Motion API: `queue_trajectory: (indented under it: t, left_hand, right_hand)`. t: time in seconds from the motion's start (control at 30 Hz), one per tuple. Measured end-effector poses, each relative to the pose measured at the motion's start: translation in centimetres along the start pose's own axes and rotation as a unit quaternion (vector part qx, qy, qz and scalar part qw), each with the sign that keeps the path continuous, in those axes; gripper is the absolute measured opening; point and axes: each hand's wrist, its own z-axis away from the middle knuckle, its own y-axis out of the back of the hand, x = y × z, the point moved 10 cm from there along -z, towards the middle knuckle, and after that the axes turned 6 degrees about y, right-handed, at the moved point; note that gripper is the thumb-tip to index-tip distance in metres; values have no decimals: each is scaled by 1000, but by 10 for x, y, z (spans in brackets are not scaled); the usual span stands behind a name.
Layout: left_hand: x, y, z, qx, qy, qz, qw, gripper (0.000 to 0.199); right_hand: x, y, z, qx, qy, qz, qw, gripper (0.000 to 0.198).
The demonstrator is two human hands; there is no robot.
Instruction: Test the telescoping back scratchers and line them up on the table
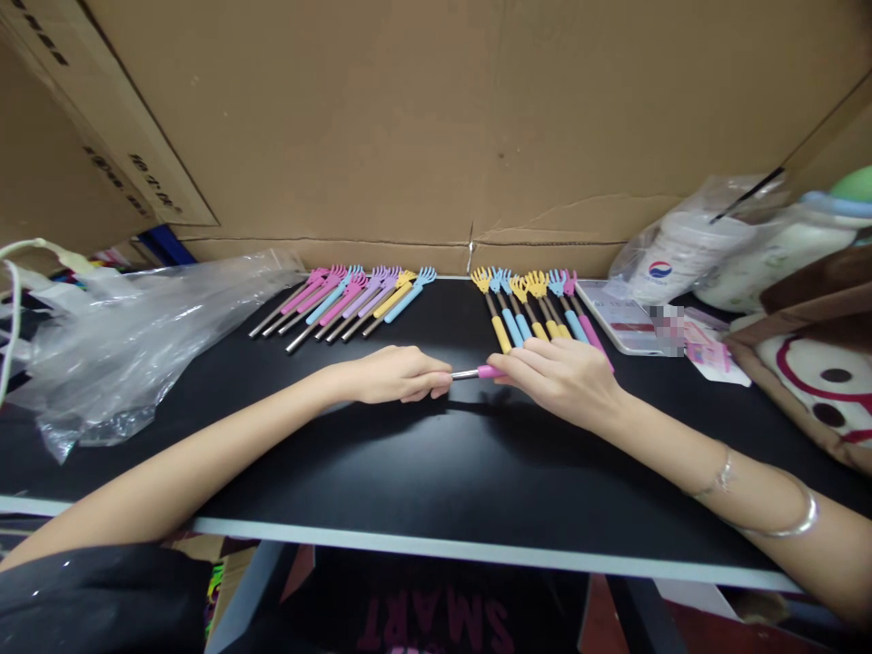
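Between my two hands, a back scratcher [466, 374] with a metal rod and pink grip is held level over the black table. My left hand [401, 373] is closed around the rod end, hiding whatever lies inside the fingers. My right hand [562, 374] wraps round the pink grip. Just beyond my right hand lies a row of back scratchers [501, 334] with yellow, blue and pink claws and grips. Further left sits another group of back scratchers [401, 304], in pink, blue, purple and yellow, their bare metal rods pointing toward me.
A cardboard wall [409, 118] closes off the back of the table [409, 481]. Clear plastic bags [136, 336] lie at left. On the right are a phone [623, 318], a pink card [712, 350], a bagged cup [688, 254] and a brown cartoon-faced bag [810, 381].
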Motion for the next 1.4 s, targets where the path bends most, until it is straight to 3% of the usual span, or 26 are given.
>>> queue_trajectory:
  t: [0.13, 0.33, 0.5, 0.63, 0.8, 1.0, 1.4]
  left_hand:
    - [2, -2, 0, -16, -12, 28, 999, 39]
    - [7, 7, -1, 78, -4, -135, 988, 36]
    - [8, 10, 0, 156, -2, -323, 933, 34]
    - [13, 10, 2, 207, -32, -398, 893, 33]
    - [17, 10, 5, 252, -58, -428, 866, 33]
    - [19, 8, 5, 263, -72, -438, 856, 34]
    - [23, 7, 6, 280, -47, -458, 843, 31]
  right_hand:
    - [-2, 4, -2, 12, 17, 16, 1000, 14]
    - [1, -1, -1, -9, 17, 23, 1000, 17]
    - [4, -12, 2, -54, -27, -18, 998, 26]
    - [8, -24, 6, -113, -75, -70, 988, 36]
    - [13, -39, 14, -195, -128, -129, 964, 44]
    - [14, -50, 20, -231, -152, -154, 949, 39]
    - [16, -46, 17, -200, -147, -171, 953, 37]
